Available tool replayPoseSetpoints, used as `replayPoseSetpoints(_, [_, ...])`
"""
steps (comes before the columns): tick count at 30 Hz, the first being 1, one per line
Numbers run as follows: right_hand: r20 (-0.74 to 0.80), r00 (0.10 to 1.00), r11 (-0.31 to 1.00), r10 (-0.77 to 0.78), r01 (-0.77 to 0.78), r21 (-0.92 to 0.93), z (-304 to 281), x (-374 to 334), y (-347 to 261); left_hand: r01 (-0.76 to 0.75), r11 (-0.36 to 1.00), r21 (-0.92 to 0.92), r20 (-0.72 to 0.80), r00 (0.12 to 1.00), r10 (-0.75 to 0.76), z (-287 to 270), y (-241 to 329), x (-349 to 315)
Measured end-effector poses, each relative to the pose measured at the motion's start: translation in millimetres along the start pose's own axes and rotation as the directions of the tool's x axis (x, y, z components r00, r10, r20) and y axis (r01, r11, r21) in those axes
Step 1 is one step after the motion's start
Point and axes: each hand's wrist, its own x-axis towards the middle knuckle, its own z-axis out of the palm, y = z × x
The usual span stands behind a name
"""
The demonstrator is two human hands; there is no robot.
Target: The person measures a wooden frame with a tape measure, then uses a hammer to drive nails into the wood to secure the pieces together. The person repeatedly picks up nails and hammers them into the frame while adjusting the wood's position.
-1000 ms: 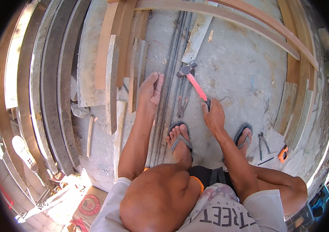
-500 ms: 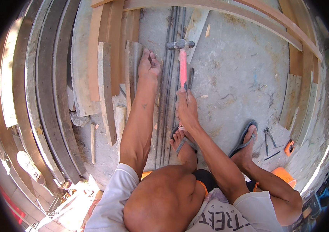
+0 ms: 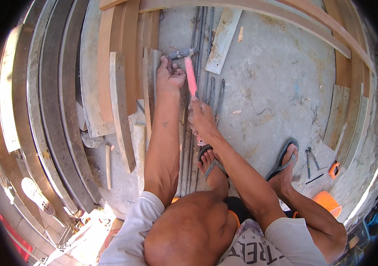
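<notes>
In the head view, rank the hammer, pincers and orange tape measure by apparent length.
1. Hammer, partly covered by the right hand yet clearly longest.
2. Pincers.
3. Orange tape measure.

Pale short-sleeved shirt (image 3: 293,239), dark lettering (image 3: 250,252); black orange-trimmed shorts (image 3: 239,207); grey sandals (image 3: 282,154).

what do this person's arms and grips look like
The left grip and right grip are bare, without gloves. The left forearm and right forearm are uncovered, no wristbands visible. The left sleeve and right sleeve are short and pale grey-white.
</notes>
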Motion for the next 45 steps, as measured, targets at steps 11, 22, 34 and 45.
replayPoseSetpoints(11, [-0.001, 0.999, 0.999, 0.037, -0.037, 0.003, -7, -14, 4, -0.028, 0.999, -0.025, -0.044, 0.999, 0.027, -1, 13, -7])
replayPoseSetpoints(22, [-0.346, 0.885, 0.938, -0.311, 0.344, 0.038, 27, 6, 27, -0.642, -0.476, 0.602, 0.747, 0.243, 0.619, -23, 129, -248])
replayPoseSetpoints(34, [-0.443, 0.885, 0.880, -0.143, 0.319, 0.353, 49, -10, 20, -0.579, -0.300, 0.758, 0.647, 0.611, 0.455, -24, 132, -202])
replayPoseSetpoints(45, [-0.368, 0.929, 0.819, -0.027, 0.231, 0.525, 55, -38, -21, -0.612, -0.245, 0.752, 0.643, 0.598, 0.478, -29, 136, -202])
